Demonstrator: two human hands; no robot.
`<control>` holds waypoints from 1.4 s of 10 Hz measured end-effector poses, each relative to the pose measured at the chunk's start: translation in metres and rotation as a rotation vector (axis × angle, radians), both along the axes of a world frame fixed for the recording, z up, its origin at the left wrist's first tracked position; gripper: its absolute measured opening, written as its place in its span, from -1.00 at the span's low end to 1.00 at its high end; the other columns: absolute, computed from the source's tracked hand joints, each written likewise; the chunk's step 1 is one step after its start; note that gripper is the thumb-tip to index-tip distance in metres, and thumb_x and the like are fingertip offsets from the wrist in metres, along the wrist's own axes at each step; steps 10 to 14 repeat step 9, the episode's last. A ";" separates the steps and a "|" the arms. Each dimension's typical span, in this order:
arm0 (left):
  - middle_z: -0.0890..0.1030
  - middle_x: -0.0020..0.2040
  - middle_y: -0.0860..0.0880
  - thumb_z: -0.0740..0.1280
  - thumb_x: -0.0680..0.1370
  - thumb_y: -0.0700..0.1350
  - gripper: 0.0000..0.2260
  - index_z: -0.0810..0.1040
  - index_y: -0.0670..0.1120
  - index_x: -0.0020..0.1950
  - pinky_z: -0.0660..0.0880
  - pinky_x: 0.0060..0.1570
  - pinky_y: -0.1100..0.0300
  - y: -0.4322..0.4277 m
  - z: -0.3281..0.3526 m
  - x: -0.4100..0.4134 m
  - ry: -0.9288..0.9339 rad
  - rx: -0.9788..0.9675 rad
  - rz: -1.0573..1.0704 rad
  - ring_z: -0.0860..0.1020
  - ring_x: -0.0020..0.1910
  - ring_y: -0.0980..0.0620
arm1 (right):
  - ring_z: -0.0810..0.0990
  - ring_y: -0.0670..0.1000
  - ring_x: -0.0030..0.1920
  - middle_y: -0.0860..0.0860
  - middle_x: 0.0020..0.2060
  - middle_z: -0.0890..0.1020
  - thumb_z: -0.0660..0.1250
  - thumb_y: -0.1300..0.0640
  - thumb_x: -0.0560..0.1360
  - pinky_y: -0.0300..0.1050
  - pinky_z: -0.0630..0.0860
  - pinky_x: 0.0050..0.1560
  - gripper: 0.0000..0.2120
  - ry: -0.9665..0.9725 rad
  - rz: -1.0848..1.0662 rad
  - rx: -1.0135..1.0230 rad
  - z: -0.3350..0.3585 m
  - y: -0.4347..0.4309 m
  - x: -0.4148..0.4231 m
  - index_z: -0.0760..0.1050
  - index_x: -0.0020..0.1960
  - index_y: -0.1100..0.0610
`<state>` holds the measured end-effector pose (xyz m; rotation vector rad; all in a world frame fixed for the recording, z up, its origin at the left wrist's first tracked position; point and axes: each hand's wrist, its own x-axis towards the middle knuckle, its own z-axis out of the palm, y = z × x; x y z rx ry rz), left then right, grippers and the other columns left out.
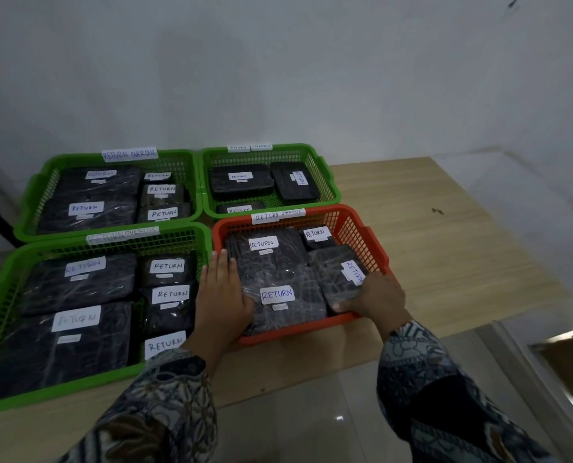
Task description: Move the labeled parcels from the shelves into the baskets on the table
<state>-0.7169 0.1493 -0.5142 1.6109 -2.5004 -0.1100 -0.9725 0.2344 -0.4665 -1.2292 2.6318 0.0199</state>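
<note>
Four baskets stand on the table (428,245): one orange basket (355,225) with four parcels (265,259), and three green baskets (325,182) beside and behind it with thirteen. The left hand (221,295) lies flat against the front parcel (288,315) in the orange basket; whether the right hand (378,297) grips, I cannot tell.

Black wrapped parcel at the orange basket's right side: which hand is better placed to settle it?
Right: the right hand holds this black wrapped parcel; the left hand rests flat on a larger parcel.
</note>
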 end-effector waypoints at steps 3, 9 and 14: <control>0.10 0.50 -0.28 0.09 0.45 0.03 -0.35 0.18 -0.29 0.47 -0.06 0.45 -0.07 -0.002 -0.001 0.000 -0.013 0.007 -0.012 0.00 0.50 -0.21 | 0.59 0.06 0.01 0.06 -0.01 0.61 0.54 -0.35 0.07 -0.11 0.49 0.00 -0.25 0.075 0.012 0.040 -0.005 -0.005 0.003 0.53 0.03 0.15; -0.03 0.55 -0.10 -0.10 0.55 0.13 -0.39 -0.06 -0.11 0.54 -0.09 0.46 -0.08 0.004 0.033 0.078 -0.062 0.073 -0.112 -0.12 0.52 -0.08 | 0.31 0.15 0.37 0.15 0.35 0.40 0.05 -0.16 0.57 0.11 0.21 0.36 -0.51 0.169 0.146 -0.122 -0.007 0.028 0.104 0.32 0.36 0.12; -0.03 0.55 -0.10 -0.10 0.55 0.13 -0.39 -0.06 -0.11 0.54 -0.09 0.46 -0.08 0.004 0.033 0.078 -0.062 0.073 -0.112 -0.12 0.52 -0.08 | 0.31 0.15 0.37 0.15 0.35 0.40 0.05 -0.16 0.57 0.11 0.21 0.36 -0.51 0.169 0.146 -0.122 -0.007 0.028 0.104 0.32 0.36 0.12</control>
